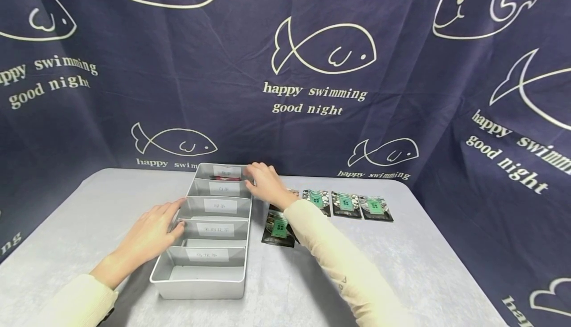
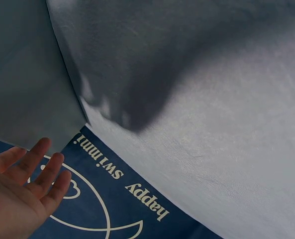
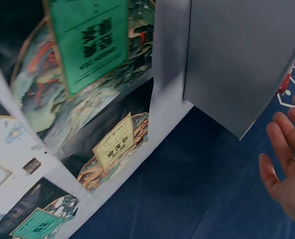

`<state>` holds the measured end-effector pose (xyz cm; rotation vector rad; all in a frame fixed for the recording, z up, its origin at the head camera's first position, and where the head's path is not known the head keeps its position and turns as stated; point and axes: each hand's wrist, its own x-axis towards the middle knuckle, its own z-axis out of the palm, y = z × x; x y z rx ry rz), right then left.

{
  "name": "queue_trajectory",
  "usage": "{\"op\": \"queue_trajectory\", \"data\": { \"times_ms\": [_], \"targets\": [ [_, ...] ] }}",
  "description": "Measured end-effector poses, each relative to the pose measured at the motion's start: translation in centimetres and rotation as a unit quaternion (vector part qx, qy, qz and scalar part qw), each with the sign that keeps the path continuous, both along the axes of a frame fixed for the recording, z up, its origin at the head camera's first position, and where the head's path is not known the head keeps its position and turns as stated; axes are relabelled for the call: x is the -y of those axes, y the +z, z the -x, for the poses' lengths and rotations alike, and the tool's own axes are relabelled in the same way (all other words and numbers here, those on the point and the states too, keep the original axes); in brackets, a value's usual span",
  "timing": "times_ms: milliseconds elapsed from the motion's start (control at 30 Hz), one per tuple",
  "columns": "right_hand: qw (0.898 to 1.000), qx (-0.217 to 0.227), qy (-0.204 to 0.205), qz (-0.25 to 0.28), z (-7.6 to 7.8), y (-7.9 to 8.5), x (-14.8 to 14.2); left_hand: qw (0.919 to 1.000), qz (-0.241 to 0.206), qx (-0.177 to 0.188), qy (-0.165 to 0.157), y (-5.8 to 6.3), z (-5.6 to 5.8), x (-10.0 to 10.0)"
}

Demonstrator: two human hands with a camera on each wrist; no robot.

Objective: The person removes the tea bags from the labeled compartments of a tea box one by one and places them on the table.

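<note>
A light grey divided tray (image 1: 202, 288) stands on the table, its compartments carrying white paper labels. My left hand (image 1: 149, 230) is at the tray's left side, with thumb and fingertips at the rim near the middle compartments; the left wrist view shows the fingers (image 2: 50, 172) spread and loosely bent. At the far right corner is my right hand (image 1: 267, 183), fingertips over the rim by the back compartments. Its fingers (image 3: 284, 147) look relaxed, with nothing seen between them. A red packet (image 1: 226, 178) lies in the rearmost compartment, partly hidden by the divider.
Right of the tray lie several flat tea packets, among them a dark one with a green label (image 1: 278, 228) and one at the row's right end (image 1: 375, 208). The right wrist view adds a yellow-labelled packet (image 3: 115, 144) and a white packet (image 3: 13, 144). Dark blue printed cloth (image 1: 241, 69) hangs behind.
</note>
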<state>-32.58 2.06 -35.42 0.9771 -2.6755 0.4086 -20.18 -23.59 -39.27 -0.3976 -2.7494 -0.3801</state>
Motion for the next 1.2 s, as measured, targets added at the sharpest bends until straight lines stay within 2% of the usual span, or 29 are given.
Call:
{"op": "queue_trajectory", "data": {
  "times_ms": [200, 433, 667, 867, 1200],
  "targets": [
    [0.999, 0.021, -0.019, -0.03, 0.4, -0.1, 1.1, 1.0, -0.001, 0.004, -0.001, 0.1, -0.1, 0.0],
    [0.998, 0.011, -0.027, -0.055, 0.8, -0.8, 2.1, 1.0, -0.002, 0.004, -0.003, -0.1, 0.0, 0.1],
    [0.998, 0.002, -0.042, -0.052, 1.1, -1.5, 2.5, 1.0, -0.003, 0.004, -0.004, -0.2, 0.0, 0.2],
    [0.997, 0.022, -0.059, -0.037, 1.1, -1.5, 2.6, 1.0, -0.007, 0.006, -0.004, -0.1, -0.1, 0.2],
    [0.997, 0.029, -0.06, -0.041, 1.2, -1.9, 2.9, 0.9999, -0.009, 0.001, -0.005, 0.0, -0.1, 0.2]
  ]
}}
